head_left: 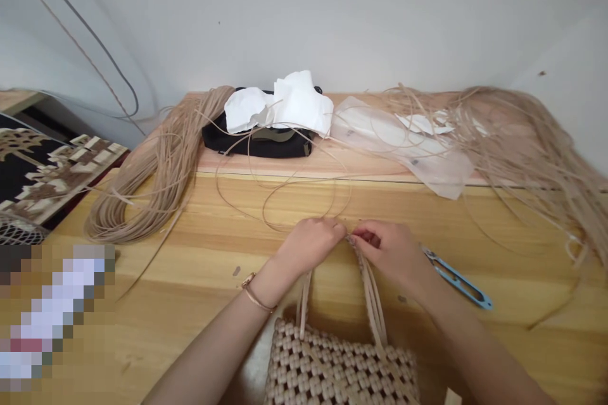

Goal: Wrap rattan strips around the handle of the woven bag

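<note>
A beige woven bag [339, 370] stands at the bottom middle of the head view, its lower part cut off by the frame. Its handle of twisted strands [372, 294] rises to my two hands, which meet at the top of it. My left hand [316, 240] is closed on the handle, fingertips mostly hidden behind the knuckles. With thumb and forefinger, my right hand [392, 247] pinches the handle just to the right. A thin cord loop [266, 205] lies on the table beyond my hands. Close to my right wrist lies a light-blue thread snipper [460, 281].
A thick hank of beige cord [152, 171] lies at left, and loose strands [527, 139] spread at right. White paper [304, 101] rests on a black pouch [256, 142] near the wall. Beside it is a translucent plastic bag [403, 142]. Wooden pieces [71, 168] stand at far left.
</note>
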`<action>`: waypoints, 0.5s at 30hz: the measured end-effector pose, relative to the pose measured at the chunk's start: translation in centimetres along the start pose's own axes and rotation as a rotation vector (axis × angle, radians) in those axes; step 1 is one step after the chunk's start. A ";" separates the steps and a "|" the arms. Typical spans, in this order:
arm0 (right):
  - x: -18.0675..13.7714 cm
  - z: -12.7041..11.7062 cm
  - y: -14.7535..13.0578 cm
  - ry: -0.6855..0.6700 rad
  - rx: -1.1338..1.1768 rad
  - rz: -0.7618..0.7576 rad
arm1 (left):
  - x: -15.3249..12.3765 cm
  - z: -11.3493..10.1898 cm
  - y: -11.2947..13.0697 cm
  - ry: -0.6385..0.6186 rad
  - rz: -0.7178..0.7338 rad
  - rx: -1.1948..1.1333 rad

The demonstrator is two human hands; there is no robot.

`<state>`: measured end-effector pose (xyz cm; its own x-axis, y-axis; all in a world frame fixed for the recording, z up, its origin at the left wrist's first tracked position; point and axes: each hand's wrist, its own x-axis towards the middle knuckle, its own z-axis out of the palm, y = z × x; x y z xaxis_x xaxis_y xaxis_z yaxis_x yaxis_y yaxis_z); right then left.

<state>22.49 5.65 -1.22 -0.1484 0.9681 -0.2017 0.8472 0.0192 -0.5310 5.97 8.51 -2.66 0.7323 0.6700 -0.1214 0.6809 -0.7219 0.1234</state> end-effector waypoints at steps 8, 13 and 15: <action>-4.3 0.9 1.9 -0.239 0.587 0.209 | 0.1 0.6 -0.2 0.037 0.008 -0.059; -6.0 1.7 2.1 -0.311 0.816 0.316 | 0.2 0.9 -0.2 0.056 0.001 -0.094; -6.6 2.1 2.3 -0.319 0.864 0.322 | 0.2 0.9 -0.2 0.061 -0.001 -0.107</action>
<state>24.33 -1.19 -2.78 -0.2145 0.7792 -0.5889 0.2241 -0.5475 -0.8062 6.02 8.64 -3.61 0.7280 0.6828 -0.0614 0.6762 -0.7006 0.2277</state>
